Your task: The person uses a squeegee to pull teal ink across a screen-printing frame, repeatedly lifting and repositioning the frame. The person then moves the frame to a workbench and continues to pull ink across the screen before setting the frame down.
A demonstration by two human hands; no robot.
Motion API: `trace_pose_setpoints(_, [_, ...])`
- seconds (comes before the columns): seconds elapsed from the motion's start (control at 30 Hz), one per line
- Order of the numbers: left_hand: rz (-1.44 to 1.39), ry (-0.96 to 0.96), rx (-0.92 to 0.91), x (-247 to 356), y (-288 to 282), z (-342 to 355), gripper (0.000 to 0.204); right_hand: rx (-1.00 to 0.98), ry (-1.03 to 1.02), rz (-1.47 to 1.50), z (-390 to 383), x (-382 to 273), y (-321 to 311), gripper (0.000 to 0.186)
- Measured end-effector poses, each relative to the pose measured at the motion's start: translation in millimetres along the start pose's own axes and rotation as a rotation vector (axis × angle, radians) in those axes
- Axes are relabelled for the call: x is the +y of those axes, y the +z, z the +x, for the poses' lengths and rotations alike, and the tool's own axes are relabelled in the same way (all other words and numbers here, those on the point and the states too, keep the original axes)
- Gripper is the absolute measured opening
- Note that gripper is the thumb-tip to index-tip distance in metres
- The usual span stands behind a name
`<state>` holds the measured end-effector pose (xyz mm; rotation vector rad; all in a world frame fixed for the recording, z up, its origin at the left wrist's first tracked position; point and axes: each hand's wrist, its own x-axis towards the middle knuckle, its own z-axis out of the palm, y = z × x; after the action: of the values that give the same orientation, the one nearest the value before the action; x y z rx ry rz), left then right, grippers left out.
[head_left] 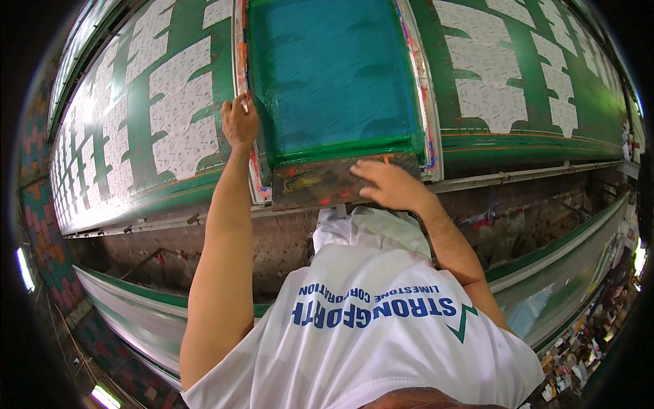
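A screen printing frame [424, 102] with a blue-green mesh [334, 82] lies in front of me, on a long green table. My left hand [240, 124] is closed around the frame's left rail, partway along it. Across the near end of the frame lies a dark, paint-stained board [306, 183]. On the right part of that board rests my right hand [390, 184], its fingers stretched out and apart. Green ink edges the mesh. Whether the right fingertips press on the board, I cannot tell.
White patterned pieces [180, 109] lie in rows on the green table [470, 146] at both sides of the frame. A metal rail [504, 178] runs along the table's near edge. Behind me is another long table [565, 273]; clutter [579, 347] lies at the lower right.
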<state>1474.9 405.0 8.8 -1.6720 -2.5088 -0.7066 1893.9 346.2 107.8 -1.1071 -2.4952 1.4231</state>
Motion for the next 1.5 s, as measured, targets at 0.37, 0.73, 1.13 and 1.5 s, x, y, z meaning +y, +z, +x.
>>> trace_pose_setpoints(0.37, [0.001, -0.002, -0.029, -1.5, 0.6, 1.2, 0.030, 0.743, 0.490, -0.005, 12.0, 139.6, -88.4, 0.060])
trace_pose_setpoints(0.73, [-0.042, 0.086, 0.038, -12.8, 6.8, -0.8, 0.027, 0.754, 0.488, -0.236, 17.7, 147.3, -72.4, 0.065])
trace_pose_setpoints(1.13, [-0.067, 0.127, -0.023, 8.7, -4.5, 16.6, 0.034, 0.898, 0.239, -0.186, -13.4, 141.7, -126.7, 0.064])
trace_pose_setpoints(1.5, [-0.011, 0.148, 0.068, 301.3, 91.2, -17.4, 0.029, 0.851, 0.420, -0.257, -153.7, 344.2, -291.2, 0.065])
